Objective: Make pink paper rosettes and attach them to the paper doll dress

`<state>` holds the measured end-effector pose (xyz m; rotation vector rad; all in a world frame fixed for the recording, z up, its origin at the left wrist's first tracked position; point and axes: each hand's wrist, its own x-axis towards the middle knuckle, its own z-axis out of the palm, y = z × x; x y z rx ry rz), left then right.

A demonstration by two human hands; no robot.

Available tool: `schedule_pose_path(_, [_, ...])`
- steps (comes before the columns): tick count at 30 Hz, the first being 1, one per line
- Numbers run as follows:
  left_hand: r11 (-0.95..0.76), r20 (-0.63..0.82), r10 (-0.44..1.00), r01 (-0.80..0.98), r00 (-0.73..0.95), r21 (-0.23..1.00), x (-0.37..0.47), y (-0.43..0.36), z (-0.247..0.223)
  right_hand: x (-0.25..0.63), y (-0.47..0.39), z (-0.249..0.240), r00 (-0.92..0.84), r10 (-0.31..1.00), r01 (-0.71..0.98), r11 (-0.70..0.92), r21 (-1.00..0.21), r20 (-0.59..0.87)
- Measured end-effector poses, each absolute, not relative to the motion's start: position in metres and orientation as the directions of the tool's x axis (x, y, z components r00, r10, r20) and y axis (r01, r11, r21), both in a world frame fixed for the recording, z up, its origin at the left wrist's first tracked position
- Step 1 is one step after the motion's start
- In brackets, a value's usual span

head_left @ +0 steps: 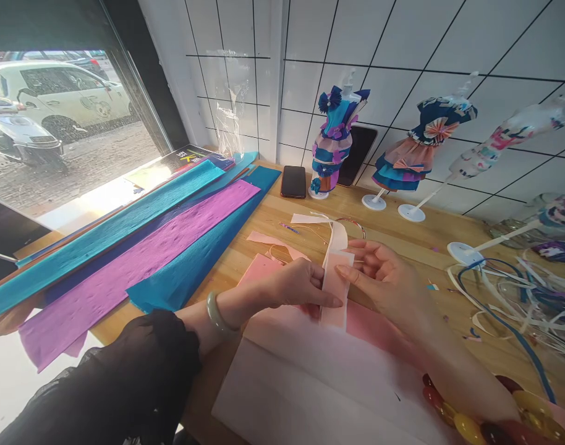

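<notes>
A pale pink strip [337, 278] stands between my hands, its upper part curling back over the table. My left hand [300, 285] pinches its lower left side, thumb lying across the front. My right hand [379, 272] holds the upper right edge between thumb and fingers. Beneath the hands lies a large whitish-pink sheet [310, 377], with darker pink material [379, 327] behind it. Pink scraps [276, 243] and a salmon-pink piece [259, 269] rest to the left of the strip.
Long turquoise [162, 204], purple [148, 259] and blue [203, 247] sheets lie at left. A phone [293, 182] and several small dress forms, one in a blue-and-pink dress [332, 148], stand along the tiled wall. Tangled ribbons [509, 303] lie at right, on the wooden table [416, 247].
</notes>
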<state>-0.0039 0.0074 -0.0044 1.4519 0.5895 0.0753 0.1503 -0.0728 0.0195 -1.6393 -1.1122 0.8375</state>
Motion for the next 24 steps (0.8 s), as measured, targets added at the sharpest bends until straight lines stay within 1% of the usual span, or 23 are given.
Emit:
schedule_pose_path(3, [0.151, -0.328, 0.402, 0.291, 0.855, 0.945, -0.0035, 0.0076, -0.0048, 0.1483, -0.0734, 0.0204, 0.396, 0.916, 0.322, -0.077, -0.943, 0.06])
schedule_pose_path(8, [0.137, -0.327, 0.416, 0.297, 0.849, 0.945, -0.0027, 0.007, -0.0054, 0.1465, -0.0759, 0.0222, 0.349, 0.937, 0.427, -0.145, -0.893, 0.014])
schedule_pose_path(11, [0.127, -0.313, 0.418, 0.286, 0.853, 0.95, -0.0024, 0.006, -0.0038, 0.1464, -0.0763, 0.023, 0.382, 0.923, 0.465, -0.158, -0.871, 0.037])
schedule_pose_path(18, [0.09, -0.303, 0.427, 0.294, 0.852, 0.952, -0.0024, 0.005, -0.003, 0.1467, -0.0765, 0.0249, 0.42, 0.906, 0.489, -0.179, -0.854, 0.051])
schedule_pose_path(24, [0.096, -0.308, 0.419, 0.295, 0.854, 0.951, -0.0028, 0.0053, -0.0064, 0.1478, -0.0758, 0.0254, 0.438, 0.898, 0.494, -0.195, -0.847, 0.048])
